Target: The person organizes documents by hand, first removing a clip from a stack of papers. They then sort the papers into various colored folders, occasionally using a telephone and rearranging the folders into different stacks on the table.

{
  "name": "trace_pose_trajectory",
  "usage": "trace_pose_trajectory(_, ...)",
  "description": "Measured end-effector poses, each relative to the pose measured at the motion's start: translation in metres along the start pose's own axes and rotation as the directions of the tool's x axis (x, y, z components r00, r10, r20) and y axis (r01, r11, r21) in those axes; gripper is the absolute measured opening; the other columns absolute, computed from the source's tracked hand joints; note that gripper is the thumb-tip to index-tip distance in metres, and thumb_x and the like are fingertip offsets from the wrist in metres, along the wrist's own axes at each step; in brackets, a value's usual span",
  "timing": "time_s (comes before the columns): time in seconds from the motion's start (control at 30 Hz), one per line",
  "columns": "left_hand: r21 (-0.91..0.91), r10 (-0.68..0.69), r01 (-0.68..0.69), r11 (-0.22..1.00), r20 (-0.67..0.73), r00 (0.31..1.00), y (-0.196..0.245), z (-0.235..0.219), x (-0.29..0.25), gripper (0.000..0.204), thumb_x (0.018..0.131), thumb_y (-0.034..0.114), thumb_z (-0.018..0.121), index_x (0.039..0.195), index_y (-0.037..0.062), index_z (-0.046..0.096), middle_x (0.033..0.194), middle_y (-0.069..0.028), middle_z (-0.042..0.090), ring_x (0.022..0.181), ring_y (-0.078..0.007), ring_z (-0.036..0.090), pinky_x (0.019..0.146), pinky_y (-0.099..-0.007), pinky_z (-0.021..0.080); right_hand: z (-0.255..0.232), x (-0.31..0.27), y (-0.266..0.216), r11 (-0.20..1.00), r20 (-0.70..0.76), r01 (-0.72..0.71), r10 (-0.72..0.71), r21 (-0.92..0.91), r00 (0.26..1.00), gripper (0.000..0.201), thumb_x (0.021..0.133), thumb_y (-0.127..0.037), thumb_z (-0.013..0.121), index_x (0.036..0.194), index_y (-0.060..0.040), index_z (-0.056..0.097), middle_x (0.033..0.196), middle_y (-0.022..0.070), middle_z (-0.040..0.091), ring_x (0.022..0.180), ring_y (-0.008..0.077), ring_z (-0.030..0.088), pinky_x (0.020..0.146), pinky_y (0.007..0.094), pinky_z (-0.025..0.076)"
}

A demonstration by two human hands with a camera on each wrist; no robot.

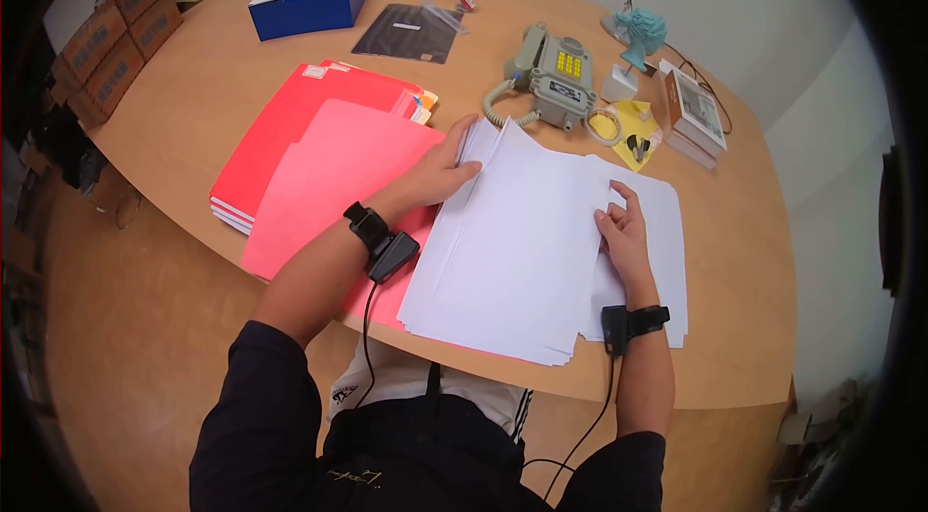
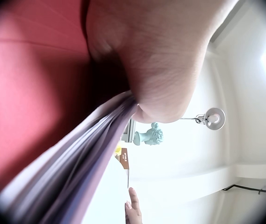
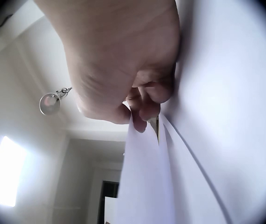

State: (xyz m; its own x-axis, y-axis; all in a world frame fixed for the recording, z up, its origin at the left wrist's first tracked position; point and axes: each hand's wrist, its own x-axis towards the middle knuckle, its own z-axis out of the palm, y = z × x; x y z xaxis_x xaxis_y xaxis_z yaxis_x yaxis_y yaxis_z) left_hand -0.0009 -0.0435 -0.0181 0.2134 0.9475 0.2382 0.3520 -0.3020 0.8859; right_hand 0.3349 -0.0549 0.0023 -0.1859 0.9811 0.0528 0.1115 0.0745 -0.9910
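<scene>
A thick stack of white paper [image 1: 503, 251] lies at the table's front edge in the head view. My left hand [image 1: 440, 169] grips its upper left edge, thumb on top; in the left wrist view the sheets [image 2: 77, 158] fan apart below that hand [image 2: 147, 60]. My right hand [image 1: 626, 239] pinches the stack's right edge with curled fingers. The right wrist view shows a sheet [image 3: 140, 172] held between thumb and fingers of the right hand [image 3: 119, 60]. More white sheets [image 1: 662, 251] lie under and beside the right hand.
Red folders [image 1: 275, 140] and a pink folder [image 1: 329, 164] lie to the left. Behind stand a blue and white box [image 1: 304, 14], a grey telephone [image 1: 561, 82], a teal bust [image 1: 640, 33] and books [image 1: 694, 111]. A stapler-like black item [image 1: 638, 146] rests on yellow paper.
</scene>
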Motion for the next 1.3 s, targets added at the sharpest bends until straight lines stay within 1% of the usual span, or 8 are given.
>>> trace_pose_trajectory(0.23,-0.005,0.023,-0.023,1.000,-0.005,1.000,0.001,0.000,0.001,0.074,0.095,0.015,0.057,0.155,0.0073,0.015,0.140,-0.0316,0.045,0.131,-0.0391,0.048,0.108,-0.0415,0.038,-0.004,0.001,0.009,0.984,0.100,0.067,-0.051,-0.167,0.994,0.043,0.095,-0.003,0.060,0.135,-0.0033,0.045,0.071,-0.0026,0.050,0.061,0.0039,0.043,0.056,0.0205,0.036)
trace_pose_trajectory(0.3,-0.062,-0.065,0.066,0.996,0.024,0.998,0.009,-0.002,0.000,0.073,0.093,0.012,0.059,0.154,0.0031,0.018,0.153,-0.0229,0.032,0.142,-0.0317,0.035,0.115,-0.0387,0.029,-0.003,0.000,0.006,0.926,0.098,0.112,-0.081,-0.362,0.992,0.041,0.093,-0.007,0.064,0.131,-0.0012,0.050,0.071,0.0005,0.050,0.062,0.0080,0.045,0.060,0.0236,0.039)
trace_pose_trajectory(0.4,-0.012,-0.045,0.045,0.999,0.010,0.999,0.006,-0.001,0.000,0.073,0.094,0.013,0.059,0.154,0.0043,0.018,0.154,-0.0226,0.032,0.142,-0.0323,0.035,0.115,-0.0390,0.029,0.006,-0.006,-0.009,0.815,0.138,0.199,-0.147,-0.544,0.979,0.042,0.090,-0.011,0.067,0.129,-0.0011,0.052,0.072,0.0054,0.051,0.063,0.0154,0.051,0.063,0.0291,0.044)
trace_pose_trajectory(0.83,-0.037,-0.069,0.070,0.997,0.014,0.998,0.015,-0.003,-0.004,0.073,0.095,0.016,0.059,0.155,0.0083,0.018,0.150,-0.0220,0.036,0.137,-0.0302,0.041,0.109,-0.0401,0.036,0.016,-0.015,-0.023,0.694,0.210,0.244,-0.136,-0.677,0.968,0.044,0.089,-0.015,0.068,0.130,-0.0041,0.054,0.081,0.0138,0.062,0.074,0.0316,0.063,0.071,0.0387,0.051)
trace_pose_trajectory(0.93,-0.046,-0.080,0.082,0.996,0.027,0.996,0.012,-0.002,-0.003,0.073,0.095,0.014,0.059,0.155,0.0088,0.018,0.149,-0.0219,0.037,0.134,-0.0299,0.043,0.108,-0.0394,0.037,0.015,-0.012,-0.015,0.659,0.217,0.283,-0.182,-0.698,0.959,0.042,0.090,-0.012,0.065,0.130,-0.0049,0.054,0.082,0.0158,0.062,0.078,0.0354,0.064,0.074,0.0417,0.051)
trace_pose_trajectory(1.0,-0.079,-0.070,0.071,0.994,0.020,0.997,0.006,-0.001,-0.001,0.073,0.094,0.011,0.057,0.156,0.0093,0.018,0.147,-0.0218,0.039,0.131,-0.0291,0.046,0.107,-0.0387,0.038,0.013,-0.010,-0.010,0.601,0.146,0.344,-0.354,-0.721,0.924,0.041,0.091,-0.011,0.059,0.131,-0.0049,0.053,0.087,0.0180,0.063,0.082,0.0383,0.064,0.076,0.0443,0.052)
trace_pose_trajectory(1.1,-0.032,-0.039,0.039,0.999,-0.008,0.999,0.008,-0.001,-0.002,0.073,0.093,0.008,0.056,0.156,0.0090,0.018,0.145,-0.0217,0.040,0.127,-0.0275,0.049,0.104,-0.0373,0.040,0.009,-0.010,-0.011,0.624,-0.029,0.206,-0.345,-0.753,0.938,0.043,0.091,-0.013,0.058,0.132,-0.0025,0.050,0.095,0.0188,0.064,0.084,0.0388,0.065,0.077,0.0446,0.053)
trace_pose_trajectory(1.3,-0.071,-0.065,0.066,0.995,0.010,0.998,0.004,-0.001,0.000,0.072,0.094,0.007,0.055,0.156,0.0077,0.018,0.138,-0.0224,0.046,0.121,-0.0255,0.052,0.101,-0.0355,0.042,0.008,-0.011,-0.016,0.476,-0.065,0.007,-0.134,-0.880,0.989,0.050,0.088,-0.022,0.061,0.130,0.0014,0.048,0.104,0.0181,0.064,0.086,0.0391,0.065,0.076,0.0459,0.053)
